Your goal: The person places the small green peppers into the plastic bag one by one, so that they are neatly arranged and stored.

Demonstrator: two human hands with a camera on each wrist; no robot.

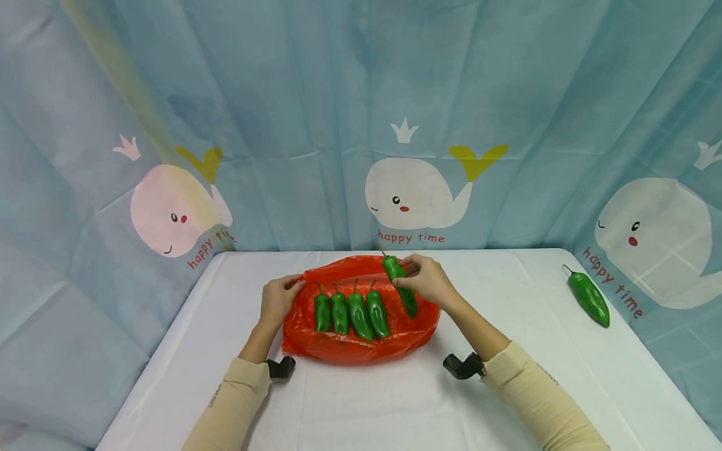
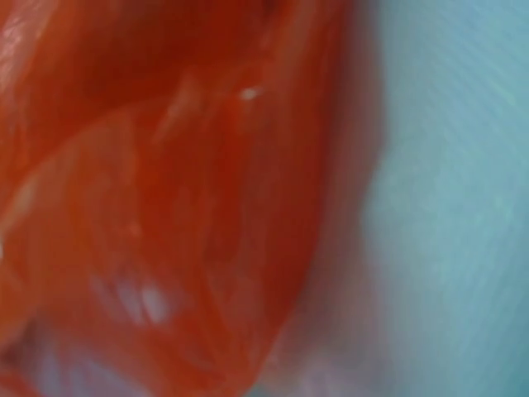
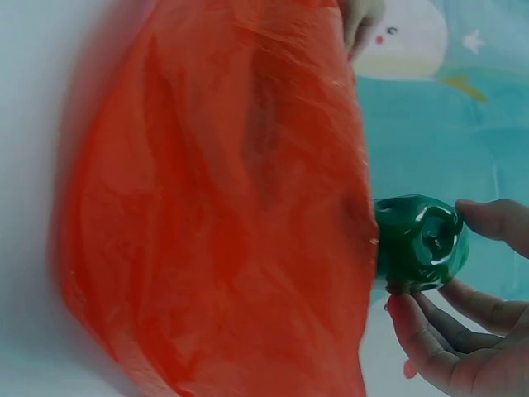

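A red plastic bag (image 1: 350, 352) lies spread on the white table with its mouth wide, and several green peppers (image 1: 358, 313) rest side by side in it. My right hand (image 1: 431, 280) pinches another green pepper (image 1: 407, 299) between thumb and fingers over the bag's right part, stem end up and tilted. In the right wrist view that pepper (image 3: 421, 240) shows end-on beside the bag's edge. At the bag's left rim, my left hand (image 1: 277, 299) grips the plastic. Red plastic (image 2: 182, 207) fills much of the blurred left wrist view.
One more green pepper (image 1: 589, 297) lies alone near the table's right edge. Behind the white table (image 1: 507, 294) hangs a blue curtain (image 1: 316, 125) with whale prints. Black wrist-worn devices (image 1: 462, 366) stick out by both sleeves.
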